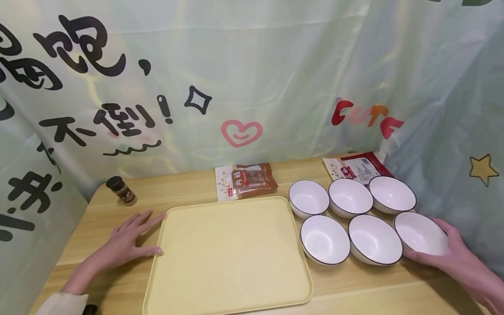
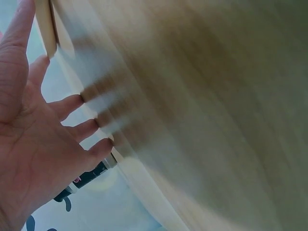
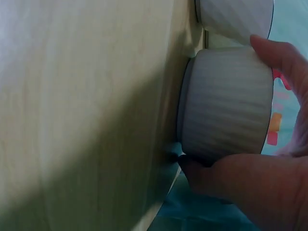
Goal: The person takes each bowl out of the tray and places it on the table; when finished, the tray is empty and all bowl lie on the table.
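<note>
My right hand (image 1: 458,258) grips a white bowl (image 1: 420,233) with a dark rim, at the right end of the front row. In the right wrist view, thumb and fingers span the ribbed side of this bowl (image 3: 228,103), which stands on the table. More such bowls (image 1: 324,239) stand to its left and behind, in two rows of three. My left hand (image 1: 127,240) lies at the left edge of a pale yellow tray (image 1: 232,253), thumb and index fingertips at its rim. Its fingers are spread, as the left wrist view of the hand (image 2: 43,130) also shows.
A brown spice packet (image 1: 246,180) lies behind the tray, and a red and white packet (image 1: 356,168) behind the bowls. A small dark-capped jar (image 1: 121,190) lies at the back left. Printed cloth (image 1: 275,87) hangs behind the wooden table (image 1: 370,293).
</note>
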`<state>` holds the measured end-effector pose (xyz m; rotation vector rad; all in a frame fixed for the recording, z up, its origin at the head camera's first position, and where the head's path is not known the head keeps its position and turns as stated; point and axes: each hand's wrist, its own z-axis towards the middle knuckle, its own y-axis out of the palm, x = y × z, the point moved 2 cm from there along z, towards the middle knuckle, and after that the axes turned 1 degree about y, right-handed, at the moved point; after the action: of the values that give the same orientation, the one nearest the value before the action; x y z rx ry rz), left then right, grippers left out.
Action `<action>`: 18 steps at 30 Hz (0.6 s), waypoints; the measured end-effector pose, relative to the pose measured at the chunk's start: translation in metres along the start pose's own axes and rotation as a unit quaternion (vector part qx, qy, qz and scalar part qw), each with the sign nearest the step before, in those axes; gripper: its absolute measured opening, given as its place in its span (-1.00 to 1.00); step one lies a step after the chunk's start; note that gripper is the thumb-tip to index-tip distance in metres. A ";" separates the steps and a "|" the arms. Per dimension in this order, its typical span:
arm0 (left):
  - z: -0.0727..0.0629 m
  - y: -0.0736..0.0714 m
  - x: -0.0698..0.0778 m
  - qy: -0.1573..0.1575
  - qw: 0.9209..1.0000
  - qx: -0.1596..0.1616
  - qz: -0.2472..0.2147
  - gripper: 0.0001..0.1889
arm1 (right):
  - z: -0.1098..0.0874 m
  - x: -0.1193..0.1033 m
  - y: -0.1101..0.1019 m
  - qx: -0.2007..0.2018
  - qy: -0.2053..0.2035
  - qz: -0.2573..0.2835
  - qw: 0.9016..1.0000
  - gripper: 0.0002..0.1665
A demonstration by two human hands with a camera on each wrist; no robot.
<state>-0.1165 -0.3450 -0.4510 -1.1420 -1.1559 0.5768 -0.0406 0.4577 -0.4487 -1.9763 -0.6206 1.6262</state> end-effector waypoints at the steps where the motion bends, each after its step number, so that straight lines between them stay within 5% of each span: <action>1: 0.000 0.000 0.000 0.001 1.000 0.000 0.000 0.02 | 0.000 -0.001 -0.001 -0.006 0.002 -0.002 1.000 0.38; 11: -0.001 0.002 0.000 0.002 1.000 0.003 -0.005 0.00 | 0.006 0.000 -0.002 0.022 -0.005 0.013 1.000 0.18; 18: -0.012 0.006 0.011 0.008 0.998 0.055 0.001 -0.13 | 0.000 -0.011 0.002 0.130 -0.097 -0.044 0.986 0.02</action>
<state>-0.1004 -0.3388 -0.4515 -1.0520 -1.0964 0.6256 -0.0423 0.4495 -0.4420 -1.5968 -0.5280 1.7587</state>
